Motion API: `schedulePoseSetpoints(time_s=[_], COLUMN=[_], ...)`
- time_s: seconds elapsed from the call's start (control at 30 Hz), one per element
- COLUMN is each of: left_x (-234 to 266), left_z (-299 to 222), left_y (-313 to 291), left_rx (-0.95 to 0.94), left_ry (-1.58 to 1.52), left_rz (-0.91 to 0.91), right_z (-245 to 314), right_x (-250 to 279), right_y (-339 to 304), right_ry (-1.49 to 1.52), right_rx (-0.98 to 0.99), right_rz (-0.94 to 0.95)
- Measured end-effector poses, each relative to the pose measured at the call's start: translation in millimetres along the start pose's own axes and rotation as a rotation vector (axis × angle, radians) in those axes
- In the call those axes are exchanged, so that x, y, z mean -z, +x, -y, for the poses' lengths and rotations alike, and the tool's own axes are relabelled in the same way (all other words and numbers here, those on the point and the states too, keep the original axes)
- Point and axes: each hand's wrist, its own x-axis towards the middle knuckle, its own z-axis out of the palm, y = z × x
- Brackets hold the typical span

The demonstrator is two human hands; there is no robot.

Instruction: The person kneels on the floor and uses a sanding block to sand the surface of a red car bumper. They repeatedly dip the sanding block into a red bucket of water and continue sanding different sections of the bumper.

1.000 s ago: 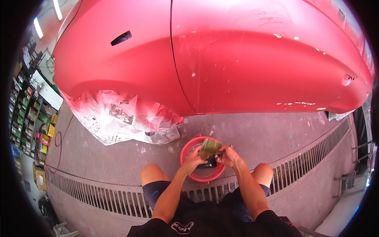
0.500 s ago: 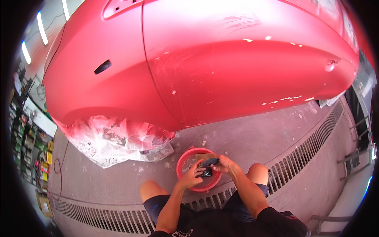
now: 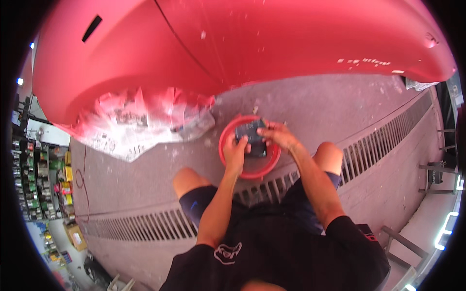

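Both my hands hold a dark, roughly rectangular sheet of sandpaper (image 3: 248, 130) over a red bucket (image 3: 255, 173) on the floor between my knees. My left hand (image 3: 235, 153) grips its near left side, thumb on top. On the right edge, my right hand (image 3: 280, 136) pinches it, with the fingers partly curled. Below the sheet shows a glossy black piece (image 3: 258, 150); whether it is part of the same sheet I cannot tell. The bucket's inside is mostly hidden by the hands and sheet.
A matte red car body (image 3: 291, 43) stretches across the far side, its wheel area covered with paper and plastic masking (image 3: 131, 128). A slotted floor drain (image 3: 155, 225) runs under me. Shelves of cans (image 3: 36, 184) stand at left, metal frames (image 3: 405, 242) at right.
My view has tilted down, so the car sits higher in the picture. The dark sheet, bent and seen edge-on before, now lies flatter with its face toward me.
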Motion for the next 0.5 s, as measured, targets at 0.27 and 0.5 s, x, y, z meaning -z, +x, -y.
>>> schedulePoseSetpoints(time_s=[0.27,0.5], left_x=[20.3,25.1], left_z=[-18.7,-59.7], left_y=[15.6,38.6], left_rx=[0.383,0.068], left_ry=[-0.5,0.188], left_rz=[0.412,0.376], right_z=[8.1,-1.5], right_x=[-3.2,-24.2], right_y=[-2.0,18.9], right_ry=[0.029,-0.516], right_rx=[0.099,0.53], right_rz=[0.212,-0.351])
